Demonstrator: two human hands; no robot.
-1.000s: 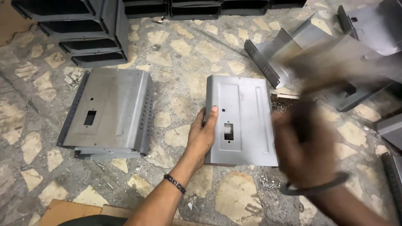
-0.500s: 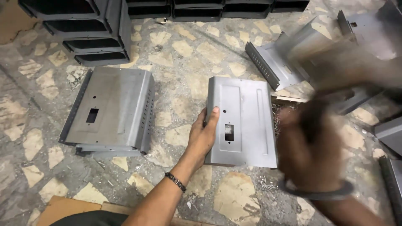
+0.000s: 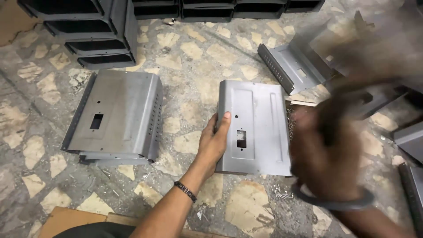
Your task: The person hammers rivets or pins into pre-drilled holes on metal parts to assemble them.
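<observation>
Panel flat on the floor, long axis running away from the camera, bare floor along its left edge. Left hand clamps that edge, thumb on top. Right hand (blurred) over the right edge, grip unclear. Panel stack well left.

grey sheet-metal panel with rectangular cutout, flat on stone floor.
</observation>
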